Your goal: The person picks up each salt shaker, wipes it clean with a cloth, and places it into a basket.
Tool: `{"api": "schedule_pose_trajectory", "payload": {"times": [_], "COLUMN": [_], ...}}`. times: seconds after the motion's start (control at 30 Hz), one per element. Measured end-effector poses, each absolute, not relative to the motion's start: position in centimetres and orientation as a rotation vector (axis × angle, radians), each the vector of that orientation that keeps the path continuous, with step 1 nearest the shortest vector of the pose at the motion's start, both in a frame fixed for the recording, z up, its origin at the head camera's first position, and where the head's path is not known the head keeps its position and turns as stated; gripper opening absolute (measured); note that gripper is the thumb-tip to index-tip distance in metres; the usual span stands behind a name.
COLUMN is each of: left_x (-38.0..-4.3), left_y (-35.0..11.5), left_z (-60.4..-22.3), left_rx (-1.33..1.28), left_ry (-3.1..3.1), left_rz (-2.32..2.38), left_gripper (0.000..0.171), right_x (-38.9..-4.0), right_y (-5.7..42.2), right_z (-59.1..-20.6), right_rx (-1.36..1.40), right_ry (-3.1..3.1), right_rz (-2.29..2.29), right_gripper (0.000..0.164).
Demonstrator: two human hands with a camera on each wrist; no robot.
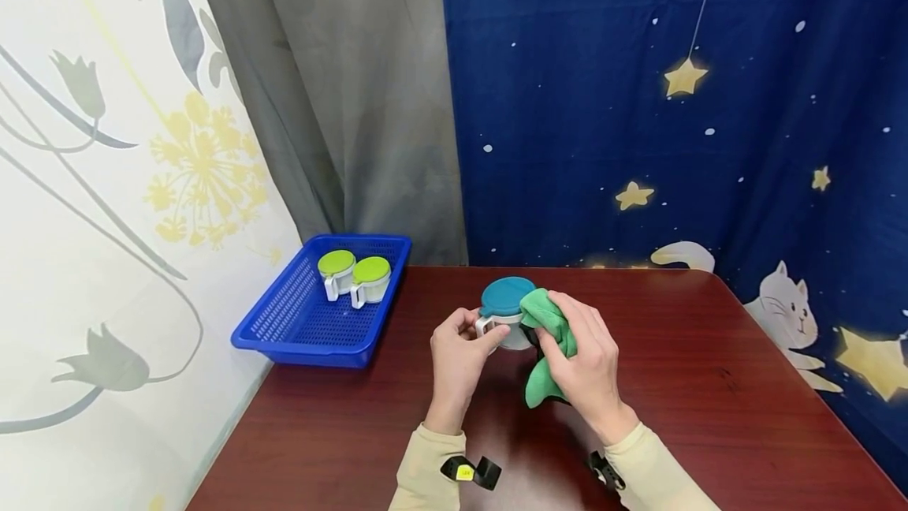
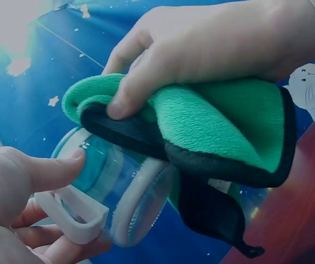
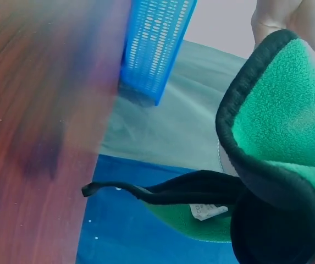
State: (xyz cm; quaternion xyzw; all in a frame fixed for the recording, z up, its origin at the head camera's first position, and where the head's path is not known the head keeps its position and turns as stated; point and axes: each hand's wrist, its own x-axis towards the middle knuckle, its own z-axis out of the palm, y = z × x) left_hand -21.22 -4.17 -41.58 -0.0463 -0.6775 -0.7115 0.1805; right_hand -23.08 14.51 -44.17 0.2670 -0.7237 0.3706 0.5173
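Note:
A clear jar (image 1: 515, 336) with a blue lid (image 1: 507, 296) and a white handle (image 2: 75, 214) is held above the table. My left hand (image 1: 457, 361) grips it at the handle, thumb against the jar's side in the left wrist view. With my right hand (image 1: 585, 357) I pinch a folded green cloth (image 2: 212, 121) that has a black edge, and it lies against the jar's lid and side. One end of the cloth hangs down below the hand. In the right wrist view the cloth (image 3: 283, 104) covers most of the jar.
A blue perforated basket (image 1: 305, 348) stands at the table's left, holding two jars (image 1: 370, 281) with lime-green lids and white handles. The dark red table (image 1: 709, 385) runs up to a blue star-patterned curtain (image 1: 589, 101) and a grey curtain (image 1: 383, 101).

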Motion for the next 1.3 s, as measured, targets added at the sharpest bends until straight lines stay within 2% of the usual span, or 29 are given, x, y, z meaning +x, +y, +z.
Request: {"api": "schedule_pose_trajectory", "payload": {"times": [0.33,0.7,1.0,1.3], "left_x": [-22.4,-22.7,-22.9,-22.9], "left_y": [-4.9,-6.2,-6.4,-6.3], "left_z": [-43.9,-43.5,-43.4,-43.7], "left_rx": [-0.114,-0.134,-0.219,-0.250], "left_ry": [-1.811,-1.799,-1.816,-1.982], "left_rz": [-2.088,-2.082,-2.108,-1.911], "left_gripper": [0.032,0.035,0.033,0.033], "right_x": [-22.9,-23.0,-22.8,-22.7], "right_y": [14.8,15.4,15.3,15.1], "right_z": [-44.4,-47.0,-47.1,-46.6], "right_rx": [0.737,0.766,0.743,0.723], "right_ry": [-1.750,-1.816,-1.832,-1.808], "right_rz": [0.856,0.872,0.899,0.942], "right_gripper": [0.049,0.047,0.046,0.044]}}
